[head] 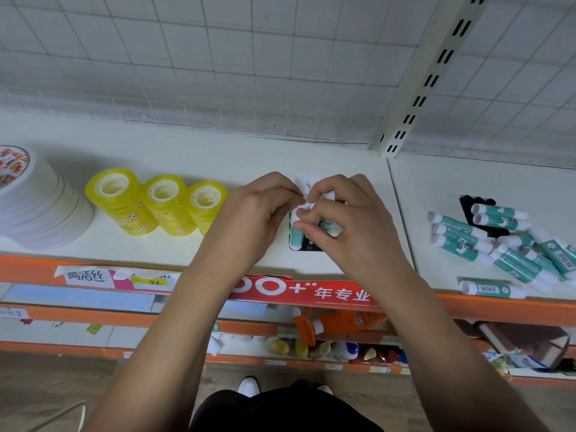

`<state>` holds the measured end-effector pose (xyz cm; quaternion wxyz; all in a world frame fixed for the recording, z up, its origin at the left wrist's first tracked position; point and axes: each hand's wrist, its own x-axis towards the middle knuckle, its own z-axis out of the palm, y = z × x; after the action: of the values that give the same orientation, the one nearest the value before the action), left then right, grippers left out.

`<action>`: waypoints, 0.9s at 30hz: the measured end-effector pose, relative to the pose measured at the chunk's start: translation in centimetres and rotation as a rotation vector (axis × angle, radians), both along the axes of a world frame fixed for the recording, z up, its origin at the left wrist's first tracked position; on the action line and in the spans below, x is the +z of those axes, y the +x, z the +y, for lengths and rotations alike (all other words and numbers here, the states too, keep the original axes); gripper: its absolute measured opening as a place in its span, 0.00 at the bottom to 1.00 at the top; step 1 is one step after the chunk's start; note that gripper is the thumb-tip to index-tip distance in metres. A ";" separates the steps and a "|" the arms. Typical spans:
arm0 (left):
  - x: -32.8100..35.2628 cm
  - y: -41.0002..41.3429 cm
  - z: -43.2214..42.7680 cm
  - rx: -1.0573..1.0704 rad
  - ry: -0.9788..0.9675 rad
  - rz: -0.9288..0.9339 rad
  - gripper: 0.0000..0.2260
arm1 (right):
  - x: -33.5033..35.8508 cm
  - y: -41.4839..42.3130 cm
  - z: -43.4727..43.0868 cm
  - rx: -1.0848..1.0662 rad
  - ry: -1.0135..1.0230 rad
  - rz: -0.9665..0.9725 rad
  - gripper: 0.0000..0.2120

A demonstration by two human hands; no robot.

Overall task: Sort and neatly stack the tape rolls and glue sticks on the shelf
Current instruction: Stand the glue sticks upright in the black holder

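Observation:
Several teal-and-white glue sticks stand upright in a black tray at the middle of the white shelf. My left hand and my right hand meet over them, fingers curled around the white caps; the hands hide most of the sticks. A loose pile of glue sticks lies on the neighbouring shelf panel at the right, some on a second black tray. One single glue stick lies near the front edge. Three stacks of yellow tape rolls stand left of my hands.
A tall stack of white tape rolls stands at the far left. A slotted upright post and a wire grid back the shelf. The orange front rail carries price labels. Lower shelves hold bottles and boxes.

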<state>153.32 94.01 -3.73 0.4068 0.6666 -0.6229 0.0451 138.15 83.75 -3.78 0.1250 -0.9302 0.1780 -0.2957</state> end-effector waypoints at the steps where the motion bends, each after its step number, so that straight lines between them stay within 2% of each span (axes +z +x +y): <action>1: 0.0 0.0 0.0 0.001 0.002 0.007 0.07 | -0.1 0.1 0.0 -0.001 0.003 -0.008 0.07; 8: 0.1 -0.2 0.4 0.014 0.025 0.018 0.08 | 0.4 -0.2 -0.1 0.015 0.084 0.054 0.05; 12: 0.1 -1.0 1.0 0.072 -0.011 0.043 0.10 | 1.0 -1.3 -1.0 -0.015 0.197 0.015 0.12; 19: 0.0 -1.4 0.4 0.038 0.016 0.056 0.08 | 0.2 -1.8 -1.8 -0.084 0.229 0.043 0.12; 27: -0.5 -1.6 0.1 0.030 0.025 0.123 0.06 | -1.3 -1.4 -1.6 -0.070 0.096 -0.019 0.09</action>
<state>151.75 94.09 -4.22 0.4354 0.6825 -0.5871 0.0026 136.72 82.19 -5.06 0.1607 -0.9134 0.2235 -0.2998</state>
